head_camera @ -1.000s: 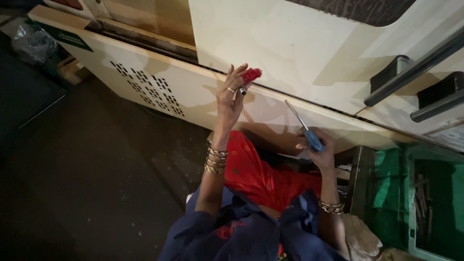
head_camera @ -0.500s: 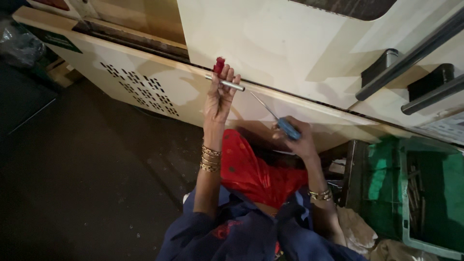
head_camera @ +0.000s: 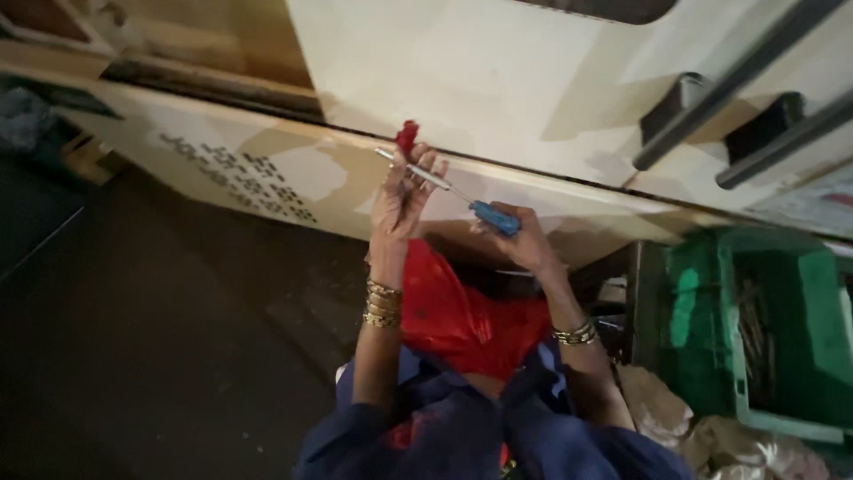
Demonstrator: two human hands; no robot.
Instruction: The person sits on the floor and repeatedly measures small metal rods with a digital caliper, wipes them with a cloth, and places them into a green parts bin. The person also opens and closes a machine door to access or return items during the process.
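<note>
Steel shaft: the screwdriver [head_camera: 462, 197] is lying across my two hands, long axis running from about four o'clock at the handle up to ten o'clock at the tip; the tip is resting by the dark seam of the cream panel [head_camera: 293, 169].
Right hand [head_camera: 524, 240]: I am wrapping my fingers tight around the blue handle; this hand is the lower one, sitting at four o'clock from the tip.
Left hand [head_camera: 400, 196]: I am pinching the bare shaft between narrow fingertips, and a small red piece [head_camera: 407, 135] is sticking up above them at twelve o'clock; this hand is the nearer one to the tip, almost touching the panel.
Wrists: gold bangles [head_camera: 382, 304] are hanging on both.
Lap: red cloth [head_camera: 453, 316] is lying between my forearms.
Three o'clock: green crate [head_camera: 782, 338] is standing well apart from both hands.
</note>
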